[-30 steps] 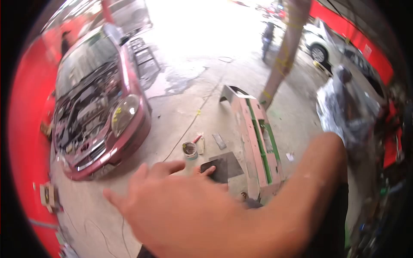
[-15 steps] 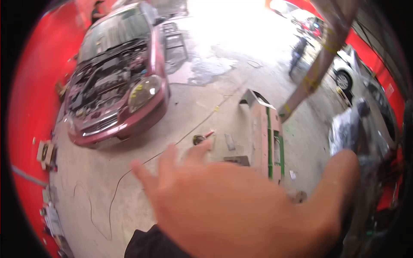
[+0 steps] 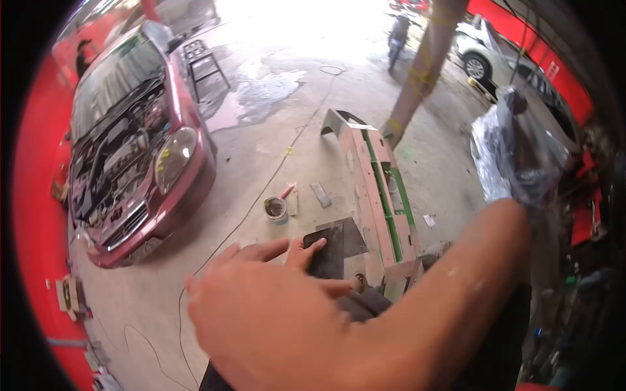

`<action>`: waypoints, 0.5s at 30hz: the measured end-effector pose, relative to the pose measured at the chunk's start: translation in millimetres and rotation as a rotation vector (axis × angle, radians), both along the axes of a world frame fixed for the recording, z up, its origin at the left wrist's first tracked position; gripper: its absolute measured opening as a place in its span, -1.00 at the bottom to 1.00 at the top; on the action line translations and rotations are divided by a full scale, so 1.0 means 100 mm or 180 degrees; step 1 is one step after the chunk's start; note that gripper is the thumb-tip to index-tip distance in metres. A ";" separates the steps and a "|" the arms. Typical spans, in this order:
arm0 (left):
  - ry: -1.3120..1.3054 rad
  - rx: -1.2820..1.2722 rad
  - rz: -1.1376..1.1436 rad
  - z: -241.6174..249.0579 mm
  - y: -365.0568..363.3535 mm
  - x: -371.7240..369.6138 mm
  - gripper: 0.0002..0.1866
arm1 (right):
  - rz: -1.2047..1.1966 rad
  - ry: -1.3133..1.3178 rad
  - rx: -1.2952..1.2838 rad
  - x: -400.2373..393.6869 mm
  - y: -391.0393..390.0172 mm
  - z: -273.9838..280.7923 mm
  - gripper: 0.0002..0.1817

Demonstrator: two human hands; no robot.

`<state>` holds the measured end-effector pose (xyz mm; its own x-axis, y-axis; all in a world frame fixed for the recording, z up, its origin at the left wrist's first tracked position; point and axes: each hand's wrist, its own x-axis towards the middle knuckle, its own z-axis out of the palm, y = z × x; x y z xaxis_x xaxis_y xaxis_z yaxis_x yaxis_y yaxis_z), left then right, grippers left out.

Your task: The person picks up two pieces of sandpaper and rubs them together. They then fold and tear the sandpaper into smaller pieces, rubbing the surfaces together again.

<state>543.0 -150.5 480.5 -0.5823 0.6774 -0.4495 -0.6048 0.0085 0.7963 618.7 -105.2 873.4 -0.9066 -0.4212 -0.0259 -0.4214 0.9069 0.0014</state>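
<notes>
My right hand (image 3: 267,319) is large in the foreground, blurred, its forearm crossing from the right. Its fingers are apart and nothing shows in them. Beyond it, part of my left hand (image 3: 302,253) shows, thumb pressed on a dark flat plate (image 3: 328,251); the rest of that hand is hidden. Another dark flat sheet (image 3: 354,238) lies behind the plate. To the right stands a long pink and green bumper-like part (image 3: 375,189). On the floor beyond the hands are an open can (image 3: 276,208), a red-handled tool (image 3: 287,191) and a small grey block (image 3: 321,195).
A maroon car (image 3: 186,215) with its engine bay exposed stands at the left. A taped post (image 3: 424,72) rises behind the bumper. Plastic-wrapped items (image 3: 515,150) and a white car (image 3: 486,49) are at the right. A cable (image 3: 244,218) crosses the floor. A person (image 3: 83,57) stands far left.
The view has shifted right and down. My right hand has moved lower left, with more of its forearm showing. My left hand and the dark plate have come into view.
</notes>
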 end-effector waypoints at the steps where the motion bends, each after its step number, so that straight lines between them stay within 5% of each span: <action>1: 0.0046 -0.0037 -0.0049 0.02 0.06 0.01 -0.77 | 0.0011 -0.0030 -0.0032 -0.02 0.04 -0.01 -0.41; 6: 0.1185 0.0064 -0.0118 -0.25 -0.03 -0.02 -0.68 | 0.0225 -0.0394 -0.0542 -0.01 0.50 -0.12 -0.43; 10: -0.0039 0.0532 0.0169 0.26 -0.03 -0.12 -0.69 | 0.0072 -0.0822 -0.1440 0.01 1.15 -0.55 -0.43; 12: -0.0169 0.0967 0.0289 0.34 -0.10 -0.16 -0.63 | -0.0158 -0.0756 -0.2661 0.01 1.39 -1.08 -0.31; 15: 0.0035 0.1089 -0.0149 0.23 -0.19 -0.30 -0.61 | -0.0980 0.1063 -0.3086 0.06 1.57 -2.02 -0.14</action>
<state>513.2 -170.0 503.7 -0.5506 0.8139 -0.1855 -0.6015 -0.2328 0.7642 625.1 52.1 671.8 -0.8766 0.1193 0.4661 -0.2858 0.6503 -0.7039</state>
